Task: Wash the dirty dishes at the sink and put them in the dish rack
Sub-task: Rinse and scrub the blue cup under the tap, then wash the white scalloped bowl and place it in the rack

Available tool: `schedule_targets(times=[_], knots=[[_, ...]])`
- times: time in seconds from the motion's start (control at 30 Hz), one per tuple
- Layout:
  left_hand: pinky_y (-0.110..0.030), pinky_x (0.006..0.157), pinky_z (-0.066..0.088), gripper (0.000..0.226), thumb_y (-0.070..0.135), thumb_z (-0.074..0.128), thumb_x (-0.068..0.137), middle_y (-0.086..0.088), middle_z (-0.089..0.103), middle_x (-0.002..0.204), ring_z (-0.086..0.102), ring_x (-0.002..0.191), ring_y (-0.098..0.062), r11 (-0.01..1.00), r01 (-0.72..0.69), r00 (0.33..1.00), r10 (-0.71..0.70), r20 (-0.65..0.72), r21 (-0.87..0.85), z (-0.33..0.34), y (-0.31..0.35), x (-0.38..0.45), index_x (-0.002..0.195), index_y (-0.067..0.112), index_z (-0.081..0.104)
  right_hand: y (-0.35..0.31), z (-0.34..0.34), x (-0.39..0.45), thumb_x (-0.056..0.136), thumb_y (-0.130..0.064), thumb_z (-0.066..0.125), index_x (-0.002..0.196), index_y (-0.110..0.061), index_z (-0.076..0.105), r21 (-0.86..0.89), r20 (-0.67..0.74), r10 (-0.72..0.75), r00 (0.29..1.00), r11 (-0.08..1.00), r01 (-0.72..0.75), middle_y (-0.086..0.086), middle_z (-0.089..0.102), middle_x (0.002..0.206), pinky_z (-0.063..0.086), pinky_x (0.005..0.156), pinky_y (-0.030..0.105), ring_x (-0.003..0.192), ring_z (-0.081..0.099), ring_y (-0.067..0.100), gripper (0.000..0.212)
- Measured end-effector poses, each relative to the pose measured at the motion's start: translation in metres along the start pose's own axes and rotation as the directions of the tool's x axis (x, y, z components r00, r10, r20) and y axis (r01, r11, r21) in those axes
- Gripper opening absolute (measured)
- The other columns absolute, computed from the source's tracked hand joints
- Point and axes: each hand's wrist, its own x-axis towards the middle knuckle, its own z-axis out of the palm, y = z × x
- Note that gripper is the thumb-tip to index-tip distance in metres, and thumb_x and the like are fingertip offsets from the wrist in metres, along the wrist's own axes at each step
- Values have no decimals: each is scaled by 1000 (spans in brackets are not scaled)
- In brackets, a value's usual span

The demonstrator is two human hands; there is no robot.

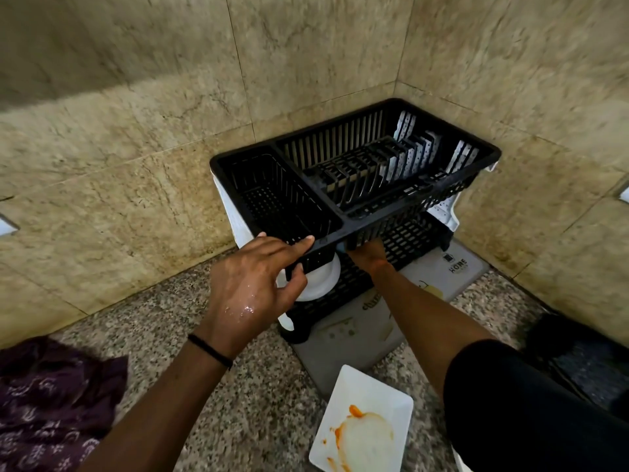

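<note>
Dish rack (357,175), black, with 2 tiers, stands in the corner of the speckled stone tabletop (190,335) on a grey drying mat (343,349). Its upper basket is bare of dishes: both the slotted plate section and the smaller side compartment hold nothing. On the lower tier 1 white dish (321,281) sits at the left end, partly hidden by the upper basket's front rim, so at least 1 item looks washed and racked.

The left hand (252,284), wet and glistening, has its grip on that front rim, thumb below and fingers over the top edge. The right hand (366,255) reaches under the upper basket onto the lower tier; its fingers are hidden, so I cannot tell whether its grip is clenched or released, or whether it holds anything.

Most of the job appears left. A white rectangular plate (362,424) lies on the tabletop in front of the mat, smeared with orange sauce and pale residue, not yet washed. A purple patterned cloth (51,400) lies at the left.

The mat carries print: "HOME" reads near its far right corner; other lettering is covered by the rack and arm.
</note>
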Motion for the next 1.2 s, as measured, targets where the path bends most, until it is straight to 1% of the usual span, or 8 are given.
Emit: schedule_targets(times=[0.13, 0.33, 0.47, 0.57, 0.7, 0.83, 1.07, 1.2], knots=[[-19, 90, 46, 33, 30, 58, 89, 13, 70, 88, 65, 90, -6, 1000, 12, 1000, -12, -10, -14, -1, 3, -1, 121, 32, 67, -3, -18, -26, 95, -7, 54, 141, 3, 39, 52, 1, -31, 1000, 998, 31, 15, 58, 123, 44, 88, 22, 111, 56, 29, 50], [-34, 98, 48, 41, 28, 54, 90, 1, 69, 105, 62, 103, -20, 1000, 23, 998, -23, 52, 3, -4, 11, -7, 130, 20, 61, 6, -42, -98, 87, -3, 63, 128, 2, 52, 258, -72, -100, 992, 959, 115, 18, 62, 121, 49, 94, 34, 112, 61, 32, 43], [-44, 108, 37, 37, 20, 53, 92, -11, 57, 127, 47, 124, -29, 997, 7, 1000, -9, -24, -72, 3, 43, -26, 126, 7, 60, 30, -61, -155, 89, 9, 52, 105, 8, 63, 377, -101, -81, 992, 919, 114, 14, 69, 91, 52, 81, 27, 80, 66, 15, 20], [-38, 99, 43, 27, 17, 53, 91, -10, 60, 119, 53, 116, -28, 970, -39, 998, 25, -60, -241, 10, 90, -50, 113, 7, 65, 56, -75, -206, 89, 18, 42, 94, 10, 63, 454, -126, -34, 991, 887, 88, 14, 69, 75, 52, 66, 19, 60, 64, 2, 23], [-34, 74, 53, 17, 21, 58, 90, -2, 69, 100, 65, 89, -19, 871, 76, 989, -5, 145, -486, 24, 150, -83, 100, 15, 71, 93, -95, -282, 95, 4, 48, 99, 2, 68, 440, -151, -39, 988, 892, 103, 17, 71, 90, 53, 68, 21, 72, 67, 8, 21], [-34, 68, 55, 21, 33, 57, 85, 5, 75, 89, 69, 77, -12, 818, 241, 913, -8, 409, -523, 45, 196, -114, 93, 23, 73, 130, -109, -349, 95, -2, 52, 92, -19, 68, 469, -209, 54, 977, 882, 51, 9, 72, 89, 51, 60, 21, 68, 68, 9, 24], [-31, 83, 50, 30, 28, 65, 85, -6, 71, 106, 65, 100, -22, 741, 539, 724, -163, 671, -400, 77, 239, -159, 112, 15, 67, 186, -113, -417, 80, 2, 68, 101, -9, 60, 457, -466, 384, 798, 876, -154, 6, 62, 89, 50, 68, 18, 73, 59, 13, 25], [-37, 89, 49, 47, 29, 66, 85, -14, 62, 120, 58, 111, -32, 662, 666, 657, -302, 691, -344, 92, 248, -171, 125, 6, 55, 198, -115, -428, 85, 7, 62, 71, -19, 51, 611, -289, 516, 806, 748, -260, -2, 55, 68, 47, 57, 13, 63, 53, 9, 31]])
